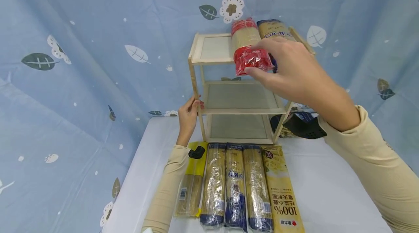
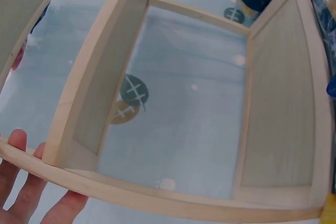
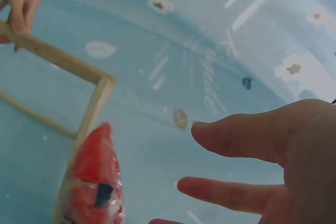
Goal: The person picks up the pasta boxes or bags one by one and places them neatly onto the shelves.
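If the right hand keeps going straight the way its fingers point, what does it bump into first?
Probably the red-ended noodle pack on the rack's top shelf; the right hand's fingertips seem almost on it already.

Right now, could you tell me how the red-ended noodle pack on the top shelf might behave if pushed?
The red-ended noodle pack overhangs the wooden rack, so it may tip forward. Its glossy wrap looks slippery. It is long and narrow, so probably stiff. The right hand is at its end.

The left hand is held raised with fingers curled in a grip. The right hand is extended forward, fingers straight and spread.
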`<state>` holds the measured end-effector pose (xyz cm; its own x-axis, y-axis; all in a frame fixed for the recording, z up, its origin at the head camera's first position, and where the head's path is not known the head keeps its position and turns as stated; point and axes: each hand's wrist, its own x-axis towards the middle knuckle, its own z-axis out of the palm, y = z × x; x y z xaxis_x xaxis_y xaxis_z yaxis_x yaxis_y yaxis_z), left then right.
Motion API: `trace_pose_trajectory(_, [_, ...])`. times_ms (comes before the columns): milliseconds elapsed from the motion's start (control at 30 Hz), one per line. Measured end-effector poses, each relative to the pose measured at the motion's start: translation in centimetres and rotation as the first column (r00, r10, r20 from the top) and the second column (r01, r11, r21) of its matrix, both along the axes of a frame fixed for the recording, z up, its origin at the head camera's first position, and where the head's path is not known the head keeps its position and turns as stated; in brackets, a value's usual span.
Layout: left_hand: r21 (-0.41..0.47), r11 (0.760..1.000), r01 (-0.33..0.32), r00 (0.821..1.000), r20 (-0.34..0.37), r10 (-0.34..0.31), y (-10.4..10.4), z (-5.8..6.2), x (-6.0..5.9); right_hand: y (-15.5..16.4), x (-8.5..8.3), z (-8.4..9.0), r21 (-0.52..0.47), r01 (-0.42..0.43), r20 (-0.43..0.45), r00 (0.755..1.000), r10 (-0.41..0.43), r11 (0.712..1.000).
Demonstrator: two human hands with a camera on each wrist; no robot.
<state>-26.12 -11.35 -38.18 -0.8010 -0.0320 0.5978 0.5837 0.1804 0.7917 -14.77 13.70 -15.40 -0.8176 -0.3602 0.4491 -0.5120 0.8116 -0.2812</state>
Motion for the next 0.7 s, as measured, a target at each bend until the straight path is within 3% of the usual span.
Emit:
trace_pose_trajectory(433, [0.022, 1.0, 0.006, 1.0, 0.012, -0.006, 0.1, -0.1, 0.3, 3.2, 3.7, -4.7, -0.089, -0.086, -0.158, 0.985, 0.071, 0.992])
trace_pose_trajectory(700, [0.018, 1.0, 0.004, 1.0, -0.005, -0.004, 0.0, 0.0, 0.4, 4.8, 5.2, -9.1, -0.098, -0.049, -0.137, 0.99, 0.035, 0.994])
